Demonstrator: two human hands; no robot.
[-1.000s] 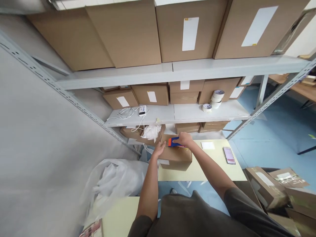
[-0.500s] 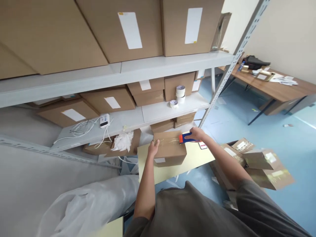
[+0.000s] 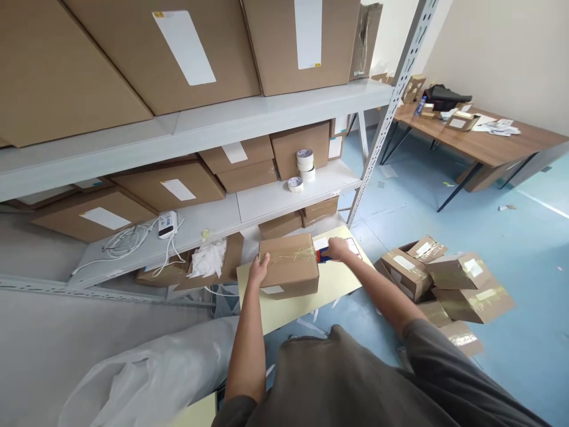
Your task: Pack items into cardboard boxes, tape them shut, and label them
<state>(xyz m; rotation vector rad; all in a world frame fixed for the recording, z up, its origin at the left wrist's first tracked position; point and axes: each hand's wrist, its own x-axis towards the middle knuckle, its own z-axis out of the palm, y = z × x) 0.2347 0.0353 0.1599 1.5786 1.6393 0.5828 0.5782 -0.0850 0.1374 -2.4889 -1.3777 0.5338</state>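
Observation:
A closed cardboard box (image 3: 288, 270) rests on the pale yellow table (image 3: 284, 312), with clear tape running across its top. My left hand (image 3: 258, 270) grips the box's left edge, its thumb on the top face. At the box's right end, my right hand (image 3: 336, 249) is wrapped round a blue and red tape dispenser (image 3: 323, 255), which is partly hidden by the hand and sits close against the box. White paper and a phone-like flat item, partly covered, lie on the table beyond my right hand.
Metal shelves (image 3: 284, 107) with cardboard boxes stand in front. Tape rolls (image 3: 305, 166) and a white power strip (image 3: 168, 225) sit on the middle shelf. Opened boxes (image 3: 471, 284) lie on the floor at right; plastic wrap (image 3: 178, 367) is at lower left.
The view has shifted, so the shelves appear further left. My right hand and the dispenser have moved down along the box's right end. My left hand still holds the box.

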